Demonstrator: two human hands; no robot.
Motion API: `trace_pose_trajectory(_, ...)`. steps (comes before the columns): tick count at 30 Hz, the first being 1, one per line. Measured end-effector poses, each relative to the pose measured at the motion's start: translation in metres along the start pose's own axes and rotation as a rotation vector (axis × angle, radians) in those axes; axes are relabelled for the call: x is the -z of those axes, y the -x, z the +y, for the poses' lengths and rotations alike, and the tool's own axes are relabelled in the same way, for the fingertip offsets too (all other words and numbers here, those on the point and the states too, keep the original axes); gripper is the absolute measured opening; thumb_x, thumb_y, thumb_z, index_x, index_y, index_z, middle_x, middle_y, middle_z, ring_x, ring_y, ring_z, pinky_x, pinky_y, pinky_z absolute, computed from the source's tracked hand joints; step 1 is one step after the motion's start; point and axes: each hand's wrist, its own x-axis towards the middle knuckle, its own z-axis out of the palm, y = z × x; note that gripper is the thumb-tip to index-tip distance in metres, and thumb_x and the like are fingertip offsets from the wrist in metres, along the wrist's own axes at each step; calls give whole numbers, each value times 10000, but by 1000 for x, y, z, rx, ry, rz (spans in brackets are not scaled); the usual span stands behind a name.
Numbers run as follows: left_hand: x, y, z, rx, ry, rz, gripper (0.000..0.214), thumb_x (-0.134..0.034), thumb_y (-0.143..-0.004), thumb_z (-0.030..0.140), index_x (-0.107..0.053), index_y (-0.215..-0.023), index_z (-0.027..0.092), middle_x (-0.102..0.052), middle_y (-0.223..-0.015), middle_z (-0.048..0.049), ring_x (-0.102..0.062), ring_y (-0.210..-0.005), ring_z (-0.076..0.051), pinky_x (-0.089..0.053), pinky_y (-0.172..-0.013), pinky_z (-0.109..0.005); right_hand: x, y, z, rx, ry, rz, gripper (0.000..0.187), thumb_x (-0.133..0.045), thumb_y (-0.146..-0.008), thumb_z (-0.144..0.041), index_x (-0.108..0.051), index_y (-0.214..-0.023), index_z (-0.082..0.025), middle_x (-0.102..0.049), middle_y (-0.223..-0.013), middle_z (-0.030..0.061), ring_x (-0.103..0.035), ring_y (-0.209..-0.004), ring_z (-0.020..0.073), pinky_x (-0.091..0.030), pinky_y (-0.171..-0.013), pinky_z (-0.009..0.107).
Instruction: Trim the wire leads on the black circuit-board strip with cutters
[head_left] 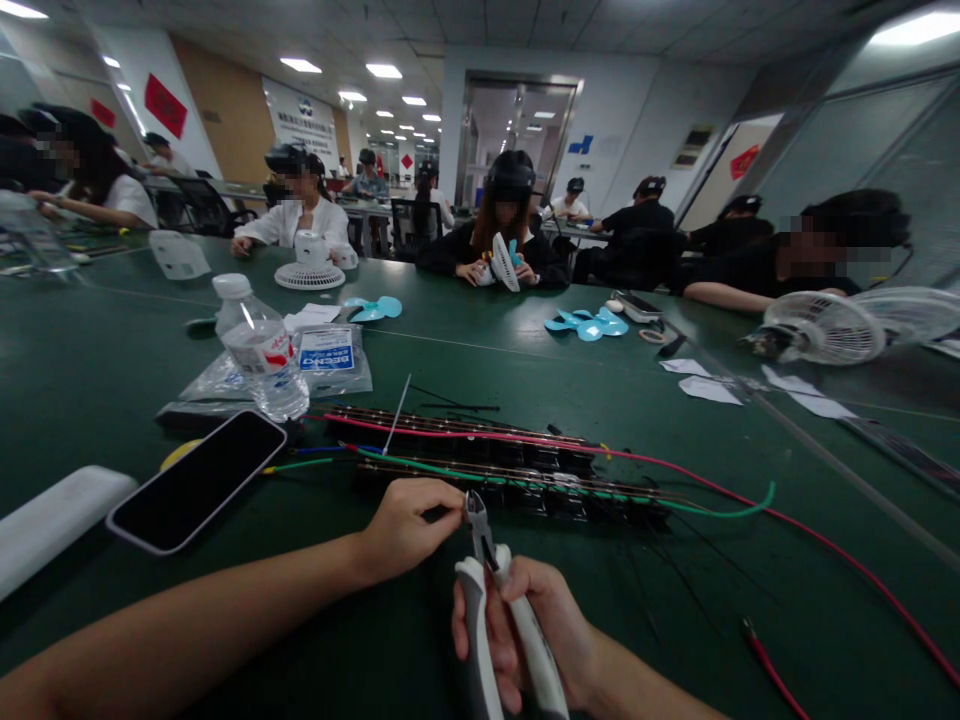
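Near desk (450, 350) edge: my right hand (529, 625) grips white-handled cutters (474, 600), fingers closed round them; my left hand (405, 525) pinches a thin black strand (436, 513) at their tip, just before the wired terminal strips (517, 480).

Phone (196, 482) lay face-up beside water bottle (259, 345); plastic bag (322, 355) just behind. Blue fan blades (589, 323), white fan (825, 328) farther off.
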Motion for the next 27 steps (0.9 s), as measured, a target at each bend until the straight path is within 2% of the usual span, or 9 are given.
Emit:
trace_pose_trajectory(8, 1, 0, 2, 5, 11, -9, 107, -597, -745, 76, -681, -752, 142, -715, -778, -47, -673, -724, -140, -534, -688, -224, -1, 0, 0, 3, 4, 40, 441, -375, -624, -320, -606, -820, 2, -637, -698, 187, -398, -380, 78, -422, -347, 213)
trace_pose_trajectory(17, 1, -1, 4, -13, -5, -7, 101, -602, -740, 76, -679, -733, 140, -714, -760, -49, -672, -704, -138, -533, -672, -218, 0, 0, 0, -17, -20, 54, 396, -381, -605, -316, -596, -769, -27, -632, -658, 183, -371, -361, 74, -407, -324, 204)
trace_pose_trajectory(23, 1, -1, 2, -4, 1, -3, 110, -607, -726, 62, -682, -738, 141, -715, -760, -45, -674, -707, -134, -534, -676, -214, 2, 1, 1, -9, -16, 67, 375, -380, -617, -318, -597, -755, -45, -617, -608, 143, -296, -336, 52, -353, -284, 179)
trace_pose_trajectory(27, 1, -1, 2, -8, 3, 3, 112, -604, -724, 60, -682, -730, 140, -717, -757, -48, -677, -702, -138, -536, -668, -212, -2, 0, 1, 6, 2, 60, 375, -385, -613, -315, -594, -760, -40, -608, -592, 130, -332, -345, 61, -373, -303, 185)
